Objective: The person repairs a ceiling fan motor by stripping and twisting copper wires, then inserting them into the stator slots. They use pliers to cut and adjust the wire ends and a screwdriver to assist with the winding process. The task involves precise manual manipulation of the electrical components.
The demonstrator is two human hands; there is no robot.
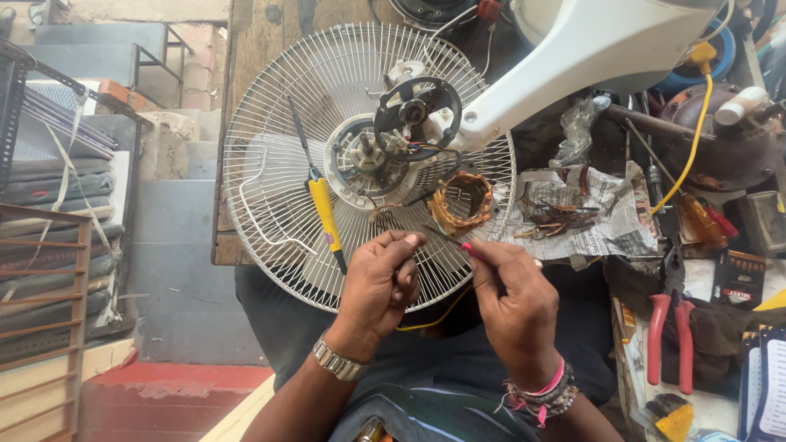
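A white wire fan guard (270, 155) lies flat on the bench with a fan motor housing (413, 115) at its hub. A copper-wound stator coil (460, 202) rests on the guard's right side. My left hand (381, 282) pinches a thin wire end that leads up toward the coil. My right hand (512, 295) holds a slim red-tipped tool (467, 246), its tip at the same wire. A yellow-handled screwdriver (325, 214) lies on the guard, left of my hands.
The white fan body (589, 49) reaches in from the upper right. A sheet of newspaper (610, 217) carries scraps of copper wire. Red-handled pliers (670, 331) lie at the right. A yellow cable (694, 139) runs down past a brown motor shell (729, 147). Stacked shelves stand at the left.
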